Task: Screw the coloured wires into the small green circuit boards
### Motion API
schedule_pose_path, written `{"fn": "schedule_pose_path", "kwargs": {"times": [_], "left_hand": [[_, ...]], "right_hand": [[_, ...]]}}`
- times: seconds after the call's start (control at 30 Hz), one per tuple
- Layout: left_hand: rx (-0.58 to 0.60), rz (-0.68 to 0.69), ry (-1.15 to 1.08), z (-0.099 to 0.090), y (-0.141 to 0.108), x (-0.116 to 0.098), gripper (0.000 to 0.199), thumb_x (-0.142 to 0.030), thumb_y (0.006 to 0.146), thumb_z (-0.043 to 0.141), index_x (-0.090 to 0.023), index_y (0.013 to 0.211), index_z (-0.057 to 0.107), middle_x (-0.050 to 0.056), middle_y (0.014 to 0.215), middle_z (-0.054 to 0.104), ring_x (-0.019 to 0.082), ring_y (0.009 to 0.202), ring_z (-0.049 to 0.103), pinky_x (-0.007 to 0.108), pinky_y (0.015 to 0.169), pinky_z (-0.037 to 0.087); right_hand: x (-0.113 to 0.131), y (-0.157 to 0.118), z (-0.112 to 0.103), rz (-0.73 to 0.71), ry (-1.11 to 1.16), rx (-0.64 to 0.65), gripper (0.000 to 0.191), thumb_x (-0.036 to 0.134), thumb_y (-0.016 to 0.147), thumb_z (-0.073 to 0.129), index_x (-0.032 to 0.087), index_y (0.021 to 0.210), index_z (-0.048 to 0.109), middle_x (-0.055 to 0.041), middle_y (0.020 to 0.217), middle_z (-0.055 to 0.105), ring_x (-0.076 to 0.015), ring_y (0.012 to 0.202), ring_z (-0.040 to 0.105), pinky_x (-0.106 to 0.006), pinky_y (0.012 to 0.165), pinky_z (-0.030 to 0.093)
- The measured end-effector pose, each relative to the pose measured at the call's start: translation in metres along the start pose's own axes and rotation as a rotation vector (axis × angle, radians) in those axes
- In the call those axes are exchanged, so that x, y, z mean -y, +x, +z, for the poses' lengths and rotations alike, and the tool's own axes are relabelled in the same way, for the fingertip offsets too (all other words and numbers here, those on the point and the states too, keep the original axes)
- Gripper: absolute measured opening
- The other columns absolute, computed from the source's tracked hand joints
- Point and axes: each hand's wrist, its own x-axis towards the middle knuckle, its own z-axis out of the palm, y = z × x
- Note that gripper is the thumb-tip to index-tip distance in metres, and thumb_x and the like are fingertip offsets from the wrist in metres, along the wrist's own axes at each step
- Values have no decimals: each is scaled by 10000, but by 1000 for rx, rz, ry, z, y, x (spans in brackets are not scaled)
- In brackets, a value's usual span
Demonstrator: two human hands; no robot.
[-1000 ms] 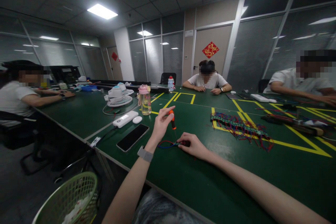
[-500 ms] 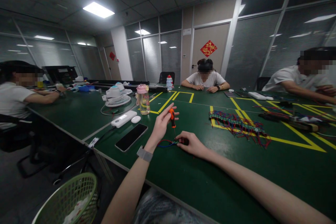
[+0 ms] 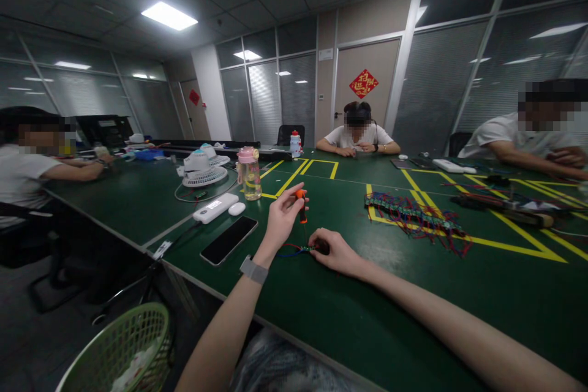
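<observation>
My left hand point(image 3: 285, 215) is closed round the orange and black handle of a screwdriver point(image 3: 302, 207), which stands upright with its shaft pointing down. Below it, a small green circuit board point(image 3: 306, 249) lies at the table surface, and the thin shaft reaches down to it. My right hand point(image 3: 331, 249) pinches the board's right end between thumb and fingers. Red and blue wires point(image 3: 290, 251) run out from the board's left side. The exact spot where the tip meets the board is too small to make out.
A phone point(image 3: 229, 241), a white power bank point(image 3: 215, 208) and a pink-lided bottle point(image 3: 250, 174) stand left of my hands. A row of wired boards point(image 3: 416, 218) lies to the right on the green table point(image 3: 367, 318). A green basket point(image 3: 114, 343) is below the edge.
The fingers of my left hand have shifted slightly round the screwdriver handle. My right hand stays at the board. Across the table, a person's hands have moved a little.
</observation>
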Motion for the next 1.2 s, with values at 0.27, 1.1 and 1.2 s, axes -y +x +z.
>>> {"fn": "schedule_pose_path", "kwargs": {"times": [0.27, 1.1, 1.2], "left_hand": [[5, 28, 33, -1, 1, -3, 334, -339, 876, 490, -233, 1175, 597, 77, 1176, 557, 173, 974, 588, 278, 771, 520], [58, 9, -36, 1, -1, -5, 350, -344, 887, 478, -218, 1197, 581, 83, 1201, 549, 177, 958, 607, 297, 775, 530], [50, -23, -55, 2, -1, -3, 369, -330, 853, 543, -205, 1200, 568, 71, 1054, 610, 159, 840, 627, 296, 718, 544]], "right_hand": [[2, -1, -2, 7, -28, -10, 90, 113, 728, 601, 178, 791, 605, -11, 762, 616, -133, 680, 557, -234, 622, 441], [-1, 1, 1, 22, 31, -11, 113, 119, 715, 619, 167, 815, 600, 4, 730, 601, -115, 639, 535, -216, 589, 425], [-3, 1, 1, 22, 36, -4, 112, 125, 718, 623, 168, 819, 602, 5, 729, 600, -116, 639, 537, -217, 590, 426]]}}
